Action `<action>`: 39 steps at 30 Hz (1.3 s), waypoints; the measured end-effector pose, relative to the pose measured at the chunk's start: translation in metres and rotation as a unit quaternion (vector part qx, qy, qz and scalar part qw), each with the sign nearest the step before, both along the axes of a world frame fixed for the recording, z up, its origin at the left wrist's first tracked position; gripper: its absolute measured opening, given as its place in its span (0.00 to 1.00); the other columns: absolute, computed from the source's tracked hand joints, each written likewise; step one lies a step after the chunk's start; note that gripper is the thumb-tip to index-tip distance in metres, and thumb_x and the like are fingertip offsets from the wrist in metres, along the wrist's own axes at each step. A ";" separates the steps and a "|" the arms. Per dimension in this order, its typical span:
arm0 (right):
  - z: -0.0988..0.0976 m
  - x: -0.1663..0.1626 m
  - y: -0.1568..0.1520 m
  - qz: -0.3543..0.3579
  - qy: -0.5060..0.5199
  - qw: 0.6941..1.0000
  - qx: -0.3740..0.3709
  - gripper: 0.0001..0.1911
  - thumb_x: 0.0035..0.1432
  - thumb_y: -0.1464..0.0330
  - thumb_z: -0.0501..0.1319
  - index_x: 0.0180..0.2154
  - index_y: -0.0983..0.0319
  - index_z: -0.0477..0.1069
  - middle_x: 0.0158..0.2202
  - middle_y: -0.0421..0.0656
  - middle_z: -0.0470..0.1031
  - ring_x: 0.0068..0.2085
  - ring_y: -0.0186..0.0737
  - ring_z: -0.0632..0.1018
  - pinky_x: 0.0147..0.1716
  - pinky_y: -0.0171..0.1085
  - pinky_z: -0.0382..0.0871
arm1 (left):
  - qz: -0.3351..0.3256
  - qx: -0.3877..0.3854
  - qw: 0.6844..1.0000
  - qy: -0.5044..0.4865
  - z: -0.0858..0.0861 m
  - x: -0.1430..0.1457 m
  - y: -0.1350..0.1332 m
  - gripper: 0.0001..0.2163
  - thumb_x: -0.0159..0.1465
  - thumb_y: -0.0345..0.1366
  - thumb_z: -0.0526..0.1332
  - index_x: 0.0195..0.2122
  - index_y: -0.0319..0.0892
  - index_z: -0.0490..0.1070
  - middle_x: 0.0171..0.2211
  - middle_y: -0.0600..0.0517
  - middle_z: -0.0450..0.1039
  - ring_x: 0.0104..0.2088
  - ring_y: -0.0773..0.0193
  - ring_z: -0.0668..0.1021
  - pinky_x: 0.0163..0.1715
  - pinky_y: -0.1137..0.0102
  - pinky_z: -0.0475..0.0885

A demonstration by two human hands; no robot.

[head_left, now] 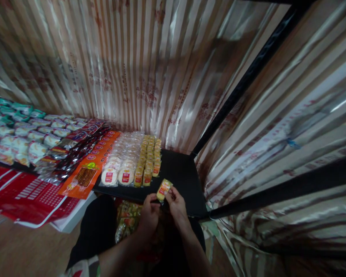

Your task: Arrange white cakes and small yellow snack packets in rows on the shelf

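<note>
A small yellow wrapped snack pack (164,189) with a red label is held above the front of the black table (181,173). My right hand (176,202) pinches its right side between thumb and fingers. At its lower left edge, my left hand (150,209) has its thumb and fingertips closed together, close to or touching the wrapper. Just beyond stand rows of similar yellow packs (147,176). Beneath my left forearm, a clear bag (127,219) of such packs lies at my lap, partly hidden.
Left of the yellow rows are round white wrapped crackers (126,176), an orange snack bag (85,175), dark shiny packets (75,152) and white-and-green bags (20,111). A red printed bag (37,196) hangs at the front. Black frame bars (242,80) and striped curtain (150,69) enclose the back and right.
</note>
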State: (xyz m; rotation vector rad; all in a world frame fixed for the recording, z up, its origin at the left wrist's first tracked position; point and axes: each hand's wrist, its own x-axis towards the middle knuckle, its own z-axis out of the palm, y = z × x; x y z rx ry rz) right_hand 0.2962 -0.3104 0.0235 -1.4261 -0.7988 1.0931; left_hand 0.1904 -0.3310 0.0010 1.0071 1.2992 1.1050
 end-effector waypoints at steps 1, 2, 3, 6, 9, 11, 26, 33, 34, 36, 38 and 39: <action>0.000 0.000 0.006 0.005 -0.012 1.000 0.003 0.19 0.40 0.59 0.64 0.35 0.63 0.71 0.30 0.41 0.76 0.32 0.39 0.75 0.32 0.34 0.69 | 0.022 0.027 0.999 0.035 -0.002 0.000 0.002 0.13 0.53 0.30 0.55 0.41 0.40 0.65 0.41 0.46 0.69 0.34 0.65 0.75 0.39 0.66 0.73; -0.001 0.001 0.012 0.009 -0.026 1.000 0.005 0.19 0.40 0.59 0.64 0.35 0.63 0.71 0.29 0.41 0.76 0.31 0.39 0.75 0.32 0.34 0.69 | 0.040 0.051 0.996 0.063 -0.003 0.001 0.003 0.15 0.53 0.29 0.54 0.42 0.40 0.64 0.42 0.45 0.68 0.34 0.65 0.75 0.41 0.65 0.72; -0.002 0.001 0.017 0.012 -0.042 0.999 0.007 0.19 0.41 0.59 0.63 0.36 0.63 0.71 0.29 0.41 0.76 0.31 0.38 0.75 0.31 0.34 0.69 | 0.051 0.070 0.993 0.083 -0.004 0.002 0.004 0.16 0.52 0.29 0.54 0.43 0.39 0.64 0.42 0.44 0.67 0.35 0.64 0.74 0.41 0.64 0.71; -0.009 0.003 0.034 0.006 -0.089 0.996 0.013 0.22 0.43 0.59 0.61 0.40 0.65 0.71 0.31 0.42 0.75 0.31 0.38 0.75 0.32 0.35 0.69 | 0.029 0.105 0.990 0.090 -0.007 0.006 0.009 0.17 0.53 0.28 0.52 0.46 0.38 0.64 0.42 0.44 0.66 0.37 0.62 0.74 0.41 0.62 0.71; -0.019 0.005 0.049 -0.008 -0.148 0.989 0.023 0.25 0.45 0.58 0.60 0.43 0.65 0.71 0.35 0.44 0.74 0.33 0.38 0.75 0.35 0.35 0.70 | 0.013 0.131 0.988 0.076 -0.007 0.010 0.016 0.17 0.55 0.30 0.51 0.47 0.39 0.64 0.46 0.43 0.65 0.43 0.60 0.73 0.47 0.60 0.69; -0.025 0.006 0.058 -0.007 -0.184 0.982 0.032 0.24 0.46 0.59 0.59 0.44 0.65 0.72 0.36 0.45 0.73 0.35 0.38 0.74 0.36 0.36 0.70 | 0.013 0.130 0.989 0.076 -0.008 0.013 0.023 0.18 0.55 0.30 0.51 0.48 0.39 0.64 0.50 0.43 0.65 0.50 0.58 0.70 0.54 0.59 0.63; -0.037 -0.003 0.077 0.012 -0.255 0.965 0.061 0.24 0.52 0.62 0.56 0.51 0.62 0.67 0.45 0.49 0.70 0.43 0.42 0.74 0.41 0.39 0.72 | -0.007 0.057 0.998 0.002 -0.009 0.017 0.043 0.21 0.62 0.41 0.50 0.56 0.40 0.61 0.60 0.47 0.58 0.61 0.60 0.60 0.62 0.62 0.50; -0.040 -0.005 0.077 0.010 -0.274 0.958 0.081 0.23 0.54 0.61 0.55 0.50 0.61 0.68 0.46 0.48 0.71 0.45 0.41 0.73 0.47 0.39 0.68 | -0.009 0.073 0.997 -0.024 -0.010 0.017 0.041 0.24 0.64 0.45 0.49 0.58 0.39 0.59 0.61 0.45 0.56 0.62 0.60 0.58 0.63 0.62 0.50; -0.041 -0.006 0.078 0.012 -0.274 0.958 0.082 0.23 0.54 0.61 0.55 0.50 0.60 0.68 0.46 0.48 0.70 0.45 0.40 0.73 0.46 0.39 0.68 | -0.008 0.071 0.997 -0.026 -0.010 0.017 0.041 0.24 0.64 0.45 0.49 0.58 0.39 0.59 0.61 0.45 0.56 0.62 0.60 0.58 0.63 0.63 0.50; -0.044 -0.006 0.079 0.013 -0.270 0.959 0.081 0.23 0.54 0.61 0.56 0.51 0.60 0.68 0.46 0.48 0.70 0.45 0.41 0.73 0.44 0.38 0.70 | -0.006 0.062 0.998 -0.031 -0.009 0.017 0.041 0.25 0.63 0.47 0.50 0.58 0.40 0.59 0.61 0.46 0.57 0.62 0.59 0.58 0.63 0.63 0.50; -0.047 -0.006 0.080 0.013 -0.268 0.960 0.078 0.23 0.53 0.61 0.56 0.51 0.61 0.68 0.46 0.48 0.71 0.45 0.41 0.73 0.43 0.38 0.70 | -0.010 0.053 0.998 -0.035 -0.009 0.017 0.041 0.26 0.63 0.48 0.50 0.58 0.40 0.59 0.61 0.46 0.56 0.62 0.59 0.58 0.63 0.63 0.50; -0.048 -0.006 0.081 0.013 -0.269 0.960 0.077 0.24 0.53 0.61 0.56 0.51 0.61 0.67 0.46 0.48 0.71 0.45 0.42 0.73 0.43 0.38 0.70 | -0.013 0.052 0.998 -0.034 -0.009 0.018 0.041 0.26 0.63 0.48 0.51 0.58 0.39 0.59 0.62 0.46 0.55 0.62 0.59 0.57 0.63 0.64 0.50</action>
